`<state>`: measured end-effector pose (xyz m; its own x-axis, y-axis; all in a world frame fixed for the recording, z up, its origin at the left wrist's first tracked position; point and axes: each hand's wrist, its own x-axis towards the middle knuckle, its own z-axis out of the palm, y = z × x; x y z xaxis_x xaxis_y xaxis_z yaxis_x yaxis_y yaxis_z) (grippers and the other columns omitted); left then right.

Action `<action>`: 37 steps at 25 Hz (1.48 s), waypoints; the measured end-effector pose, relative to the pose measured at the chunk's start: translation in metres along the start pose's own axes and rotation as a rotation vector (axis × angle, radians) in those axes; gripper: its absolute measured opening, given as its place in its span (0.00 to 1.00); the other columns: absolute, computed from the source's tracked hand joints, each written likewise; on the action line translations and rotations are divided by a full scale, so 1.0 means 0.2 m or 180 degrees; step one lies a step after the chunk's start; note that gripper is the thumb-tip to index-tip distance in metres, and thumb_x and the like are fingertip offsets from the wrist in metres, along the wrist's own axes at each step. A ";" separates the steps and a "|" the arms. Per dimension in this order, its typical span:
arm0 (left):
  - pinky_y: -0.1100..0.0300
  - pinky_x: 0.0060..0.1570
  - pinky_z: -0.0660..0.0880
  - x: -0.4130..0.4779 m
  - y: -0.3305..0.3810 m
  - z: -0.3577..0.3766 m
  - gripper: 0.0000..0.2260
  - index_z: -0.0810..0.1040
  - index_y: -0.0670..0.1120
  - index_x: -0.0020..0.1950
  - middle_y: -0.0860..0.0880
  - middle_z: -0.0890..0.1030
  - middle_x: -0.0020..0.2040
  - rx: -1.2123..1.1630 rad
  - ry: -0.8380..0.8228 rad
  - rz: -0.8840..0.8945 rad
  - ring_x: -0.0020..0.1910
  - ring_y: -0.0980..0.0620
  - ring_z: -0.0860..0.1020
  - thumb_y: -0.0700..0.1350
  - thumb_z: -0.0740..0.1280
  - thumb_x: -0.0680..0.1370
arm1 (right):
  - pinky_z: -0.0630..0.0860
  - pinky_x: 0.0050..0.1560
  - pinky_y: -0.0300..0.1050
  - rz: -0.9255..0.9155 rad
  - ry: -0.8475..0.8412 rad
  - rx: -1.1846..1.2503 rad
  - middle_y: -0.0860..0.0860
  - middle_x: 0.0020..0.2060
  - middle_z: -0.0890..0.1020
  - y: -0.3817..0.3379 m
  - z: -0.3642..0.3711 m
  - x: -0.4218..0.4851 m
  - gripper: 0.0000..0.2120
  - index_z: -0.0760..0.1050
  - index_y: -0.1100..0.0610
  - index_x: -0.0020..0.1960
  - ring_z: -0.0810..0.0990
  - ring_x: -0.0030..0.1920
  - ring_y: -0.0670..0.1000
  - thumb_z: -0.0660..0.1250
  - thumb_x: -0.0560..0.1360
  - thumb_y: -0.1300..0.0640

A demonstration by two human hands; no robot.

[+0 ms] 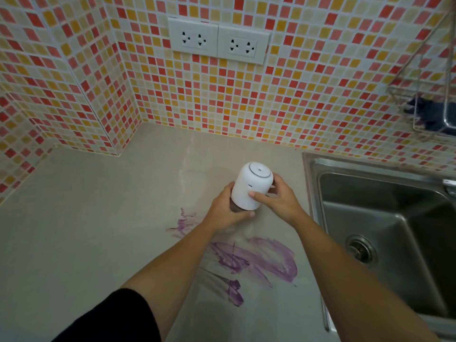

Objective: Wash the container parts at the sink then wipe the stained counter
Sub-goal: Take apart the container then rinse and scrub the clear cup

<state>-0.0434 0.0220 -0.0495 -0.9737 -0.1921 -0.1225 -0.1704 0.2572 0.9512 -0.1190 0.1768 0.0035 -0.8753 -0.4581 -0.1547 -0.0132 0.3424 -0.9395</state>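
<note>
1. My left hand [228,211] wraps the container [250,186] base, steadying it.
2. My right hand [276,196] pinches its white top, apparently to twist it apart.
3. It hovers over the counter [98,218], near the sink [385,218] edge, behind the purple stain [259,260].

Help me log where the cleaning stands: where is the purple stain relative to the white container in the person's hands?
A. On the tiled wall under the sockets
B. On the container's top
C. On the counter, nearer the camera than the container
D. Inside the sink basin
C: the purple stain smears the counter below the white container, under the forearms.
</note>
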 end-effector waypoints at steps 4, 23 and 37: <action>0.62 0.51 0.78 0.01 0.06 -0.01 0.32 0.68 0.59 0.64 0.57 0.77 0.58 -0.0370 0.0128 -0.0010 0.56 0.57 0.77 0.49 0.79 0.64 | 0.75 0.42 0.34 -0.0095 0.0010 -0.0103 0.47 0.59 0.75 -0.06 -0.01 0.03 0.32 0.68 0.50 0.66 0.77 0.56 0.48 0.77 0.65 0.51; 0.60 0.50 0.74 0.03 0.10 -0.03 0.32 0.68 0.51 0.65 0.53 0.77 0.56 -0.0410 -0.0067 -0.0476 0.54 0.54 0.76 0.42 0.78 0.64 | 0.73 0.41 0.33 -0.0191 0.0194 -0.0352 0.44 0.57 0.74 -0.13 -0.02 0.03 0.33 0.67 0.51 0.65 0.75 0.55 0.49 0.77 0.64 0.49; 0.57 0.53 0.75 0.03 0.05 -0.09 0.32 0.67 0.47 0.64 0.48 0.76 0.57 -0.0096 0.0137 -0.0749 0.55 0.49 0.76 0.37 0.76 0.63 | 0.81 0.47 0.46 -0.0373 0.0059 0.0162 0.39 0.57 0.69 -0.27 -0.14 -0.02 0.35 0.60 0.40 0.66 0.75 0.54 0.49 0.75 0.67 0.57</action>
<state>-0.0480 0.0062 -0.0360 -0.9002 -0.2838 -0.3303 -0.3867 0.1722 0.9060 -0.1289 0.1823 0.0631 -0.8780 -0.4772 -0.0378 -0.0917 0.2450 -0.9652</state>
